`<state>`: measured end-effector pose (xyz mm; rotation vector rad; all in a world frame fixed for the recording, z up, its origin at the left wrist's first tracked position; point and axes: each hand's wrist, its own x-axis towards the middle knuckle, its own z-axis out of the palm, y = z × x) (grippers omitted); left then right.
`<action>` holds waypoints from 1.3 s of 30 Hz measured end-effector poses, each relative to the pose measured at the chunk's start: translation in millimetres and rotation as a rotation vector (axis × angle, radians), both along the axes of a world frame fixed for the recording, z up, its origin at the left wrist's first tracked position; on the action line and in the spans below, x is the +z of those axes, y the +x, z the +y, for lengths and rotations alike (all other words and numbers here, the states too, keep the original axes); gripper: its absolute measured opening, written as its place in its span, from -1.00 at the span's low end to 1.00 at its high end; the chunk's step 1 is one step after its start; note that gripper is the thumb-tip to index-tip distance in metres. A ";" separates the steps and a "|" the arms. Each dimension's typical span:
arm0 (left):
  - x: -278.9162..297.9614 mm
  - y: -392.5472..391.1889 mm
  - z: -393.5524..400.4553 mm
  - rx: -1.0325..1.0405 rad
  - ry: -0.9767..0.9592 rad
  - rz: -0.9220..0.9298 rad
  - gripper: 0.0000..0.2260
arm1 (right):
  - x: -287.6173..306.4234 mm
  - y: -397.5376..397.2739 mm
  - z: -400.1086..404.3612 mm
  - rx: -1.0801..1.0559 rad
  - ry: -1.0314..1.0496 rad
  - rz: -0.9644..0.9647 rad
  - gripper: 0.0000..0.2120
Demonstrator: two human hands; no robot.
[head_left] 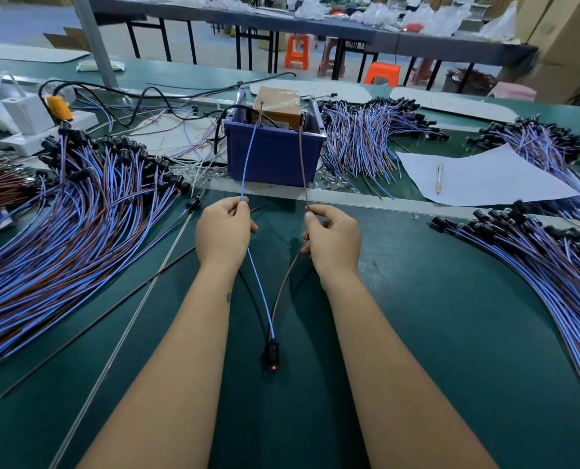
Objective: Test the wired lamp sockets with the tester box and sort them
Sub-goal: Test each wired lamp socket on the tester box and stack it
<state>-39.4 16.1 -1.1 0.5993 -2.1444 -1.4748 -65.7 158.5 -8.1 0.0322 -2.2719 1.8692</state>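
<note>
1. Head camera looks down on a green work table (451,333), with both bare forearms reaching forward over it.
2. Left hand (224,231) pinches the blue wire (248,164) between thumb and fingertips, the other fingers curled round it.
3. Right hand (332,238) pinches the brown wire (304,157) the same way.
4. Both wires run up from the hands to the tester box (276,104), which sits inside a blue plastic bin (275,154) at the far middle of the table; each tip reaches a metal post at the top of the bin.
5. Behind the hands the two wires converge toward the person into one black lamp socket (272,353), lying on the table between the forearms; a small red light (273,367) glows at its near end.
6. A big heap of wired sockets (62,225) spreads on the left, another bundle (552,262) curves along the right, and a third pile (359,137) lies just right of the bin.
7. A white sheet of paper (484,181) with a pen (439,179) on it lies to the right.
</note>
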 end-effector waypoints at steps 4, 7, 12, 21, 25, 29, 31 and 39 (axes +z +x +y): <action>-0.1 0.0 0.1 -0.004 0.001 0.002 -0.74 | 1.2 0.2 1.2 -0.019 0.006 0.002 -0.87; 0.1 0.1 0.3 -0.005 0.005 0.006 -0.74 | 1.4 0.4 0.6 -0.022 -0.001 -0.001 -0.86; 0.1 0.5 0.6 -0.006 0.005 0.003 -0.74 | 1.9 1.4 0.8 -0.025 -0.014 0.000 -0.86; 0.2 -0.2 0.2 -0.003 0.002 -0.005 -0.77 | 1.8 1.2 0.9 -0.016 -0.009 -0.005 -0.89; 1.1 0.4 0.1 -0.007 0.005 -0.001 -0.80 | 3.4 1.9 1.1 -0.022 0.006 -0.007 -0.89; 0.9 0.0 -0.1 -0.006 -0.011 -0.002 -0.76 | 3.4 2.0 1.9 -0.027 0.019 -0.001 -0.89; -0.4 -0.7 -0.5 -0.010 -0.008 0.005 -0.78 | 3.3 2.1 1.6 -0.025 0.019 0.000 -0.88; -1.8 -0.3 -1.1 -0.008 -0.033 0.012 -0.80 | 1.9 1.5 1.3 -0.017 0.018 0.012 -0.88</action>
